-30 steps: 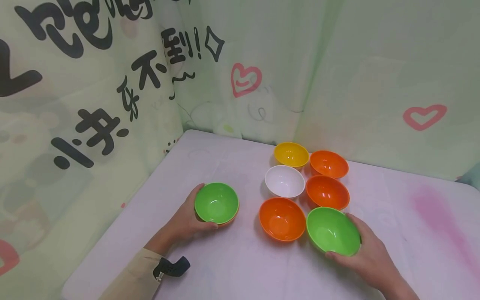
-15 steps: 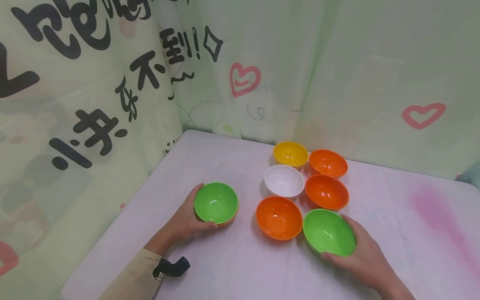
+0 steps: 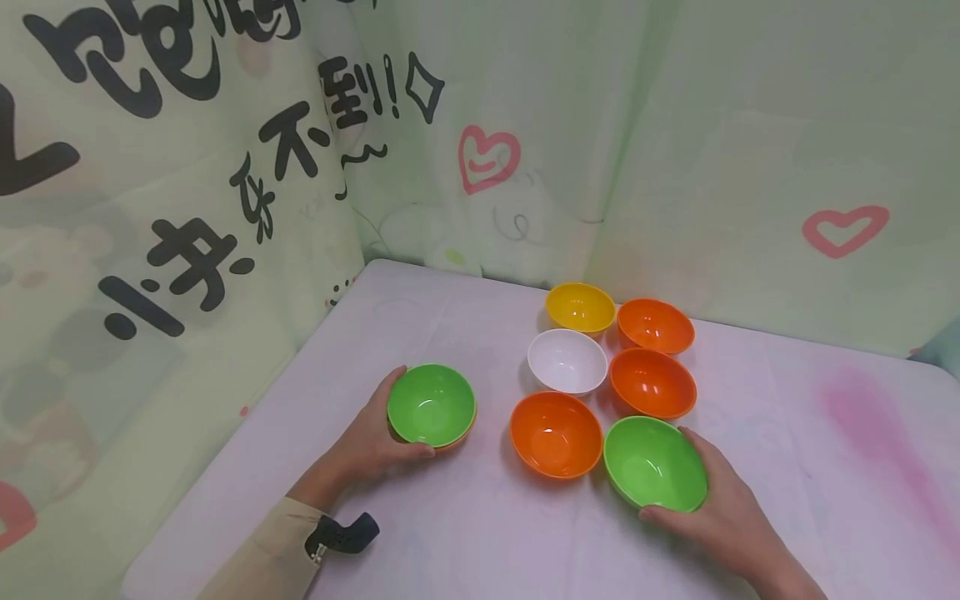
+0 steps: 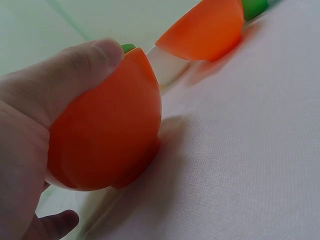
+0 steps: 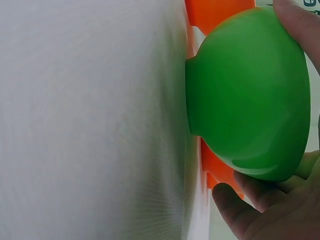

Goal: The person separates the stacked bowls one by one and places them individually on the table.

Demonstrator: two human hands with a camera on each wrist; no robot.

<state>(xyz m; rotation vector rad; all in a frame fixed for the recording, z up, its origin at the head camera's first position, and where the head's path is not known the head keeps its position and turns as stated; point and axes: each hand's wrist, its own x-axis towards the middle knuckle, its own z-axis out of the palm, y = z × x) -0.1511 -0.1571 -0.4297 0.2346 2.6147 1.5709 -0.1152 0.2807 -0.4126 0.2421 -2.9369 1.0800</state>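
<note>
My left hand [image 3: 382, 433] grips a small stack at the table's left: a green bowl [image 3: 432, 406] nested in an orange bowl [image 4: 110, 125], whose outside fills the left wrist view. The thumb lies over the rim. On the right, my right hand [image 3: 723, 508] holds another green bowl [image 3: 656, 464] by its right side, thumb at the near rim and fingers at the far side. In the right wrist view that green bowl [image 5: 250, 100] has its foot at the tablecloth. Its left edge is up against an orange bowl [image 3: 557, 435].
Behind the right-hand bowl stand two orange bowls, a nearer one [image 3: 652, 383] and a farther one [image 3: 656, 326]. Left of these are a white bowl [image 3: 567, 362] and a yellow bowl [image 3: 580, 308]. A pale tablecloth [image 3: 465, 533] covers the table; printed curtains [image 3: 675, 150] hang behind.
My right hand has shifted slightly left with its green bowl, and the neighbouring orange bowl has moved left too. The left hand and its stack stay nearly still.
</note>
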